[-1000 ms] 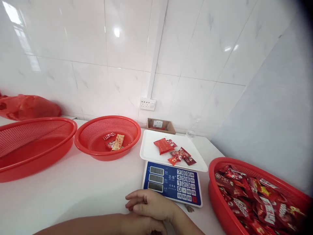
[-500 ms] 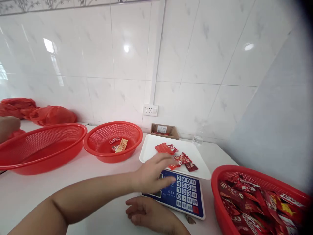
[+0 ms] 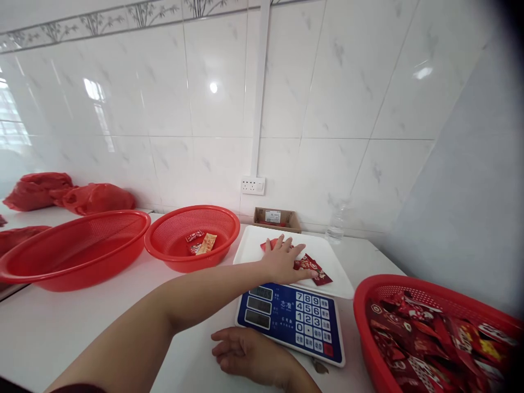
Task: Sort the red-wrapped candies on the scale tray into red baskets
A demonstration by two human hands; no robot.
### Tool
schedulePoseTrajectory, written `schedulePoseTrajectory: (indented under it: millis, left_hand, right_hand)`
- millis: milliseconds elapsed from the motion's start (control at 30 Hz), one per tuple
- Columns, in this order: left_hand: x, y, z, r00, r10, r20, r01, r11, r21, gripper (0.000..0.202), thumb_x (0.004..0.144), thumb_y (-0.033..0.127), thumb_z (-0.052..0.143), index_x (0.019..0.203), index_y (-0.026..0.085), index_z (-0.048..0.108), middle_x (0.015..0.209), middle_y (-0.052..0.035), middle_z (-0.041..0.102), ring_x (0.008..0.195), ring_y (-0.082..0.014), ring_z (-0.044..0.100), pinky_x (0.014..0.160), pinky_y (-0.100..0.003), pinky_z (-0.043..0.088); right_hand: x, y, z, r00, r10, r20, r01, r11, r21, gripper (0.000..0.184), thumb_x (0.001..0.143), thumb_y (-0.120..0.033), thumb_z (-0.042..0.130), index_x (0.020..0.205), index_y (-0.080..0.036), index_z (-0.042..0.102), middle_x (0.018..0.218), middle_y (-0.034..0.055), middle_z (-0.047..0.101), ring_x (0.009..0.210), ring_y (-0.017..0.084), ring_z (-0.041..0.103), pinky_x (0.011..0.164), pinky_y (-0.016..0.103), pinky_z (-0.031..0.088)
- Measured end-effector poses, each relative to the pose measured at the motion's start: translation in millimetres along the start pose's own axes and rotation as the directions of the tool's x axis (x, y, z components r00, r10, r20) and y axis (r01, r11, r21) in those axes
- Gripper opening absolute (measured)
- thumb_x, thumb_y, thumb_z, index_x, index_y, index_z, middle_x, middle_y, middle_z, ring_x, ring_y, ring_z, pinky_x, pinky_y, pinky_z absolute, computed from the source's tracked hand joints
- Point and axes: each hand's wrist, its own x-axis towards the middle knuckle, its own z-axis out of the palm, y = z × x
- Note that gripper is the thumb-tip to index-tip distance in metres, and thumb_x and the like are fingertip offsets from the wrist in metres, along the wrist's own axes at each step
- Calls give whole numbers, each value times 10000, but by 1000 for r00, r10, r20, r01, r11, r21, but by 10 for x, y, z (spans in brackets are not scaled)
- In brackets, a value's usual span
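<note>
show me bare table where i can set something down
Widest: white table in front of the leftmost basket, left of the left arm. Smaller: between that arm and the right hand; between tray, bottle and right basket. Crowded: the tray, with packets by the left hand, and the filled right basket.

Packets (image 3: 323, 278) part-hidden by left grip (image 3: 283, 265), filled basket (image 3: 388, 281) cropped

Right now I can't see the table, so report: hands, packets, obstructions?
Left hand spread over red packets on the white tray. Right hand loosely open beside the blue scale, nothing visible in it. Left hand partly hides packets.
</note>
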Motion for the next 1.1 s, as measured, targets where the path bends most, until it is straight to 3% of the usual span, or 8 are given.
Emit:
schedulePoseTrajectory:
  millis: [233,367,567,800,900,1000,1100]
  left_hand:
    - [150,154,157,1000,-2,-22,3,998,55,889,680,817,203,1387,279,234,1466,-148,188,1352,-364,33,1011,-636,24]
    - [232,174,202,999,-1,-46,7,994,113,783,722,777,197,1325,302,350,1427,-122,284,1328,-376,129,988,-662,63]
    - [249,114,174,999,21,-47,-12,985,175,626,796,676,237,1192,264,493,1316,-80,436,1261,-315,273,1014,-621,113]
    - [194,70,112,1000,30,-6,-29,983,184,709,769,701,266,1314,261,371,1412,-88,325,1317,-328,183,1036,-602,79]
    - [195,90,108,990,137,21,-139,971,196,730,753,726,278,1352,309,314,1459,-53,247,1347,-334,93,1041,-602,36]
    - [211,81,93,968,242,61,-250,944,214,634,786,680,298,1316,341,379,1462,-19,247,1358,-328,50,1045,-595,13]
    - [218,55,73,973,217,73,-227,956,186,570,790,621,382,1270,321,450,1438,-42,302,1355,-326,92,1050,-590,45]
  right_hand:
    - [3,34,-20,1000,0,-9,0,1000,2,643,594,-453,756,1173,-236,578,1132,93,626,1045,236,571,882,349,419]
    - [-16,-25,-12,1000,11,-15,-11,1000,-18,630,611,-427,752,1180,-225,574,1132,98,626,1050,235,567,889,350,417]
    - [-27,-49,-1,1000,10,-10,-11,1000,-23,611,637,-386,743,1195,-217,561,1134,98,623,1046,224,567,886,342,422]
    - [6,-41,3,999,24,-22,-24,1000,-19,586,649,-303,729,1198,-200,554,1128,102,617,961,188,592,818,303,439]
    - [14,-30,1,999,32,-25,-32,999,-3,585,646,-278,728,1198,-191,554,1122,104,615,946,176,594,803,285,440]
    - [25,11,-21,1000,20,-12,-20,1000,-10,568,657,-306,725,1194,-220,558,1113,85,620,923,160,597,784,268,444]
    - [34,36,-46,1000,11,-8,-11,1000,5,581,648,-353,733,1189,-233,561,1099,75,623,828,126,604,730,243,454]
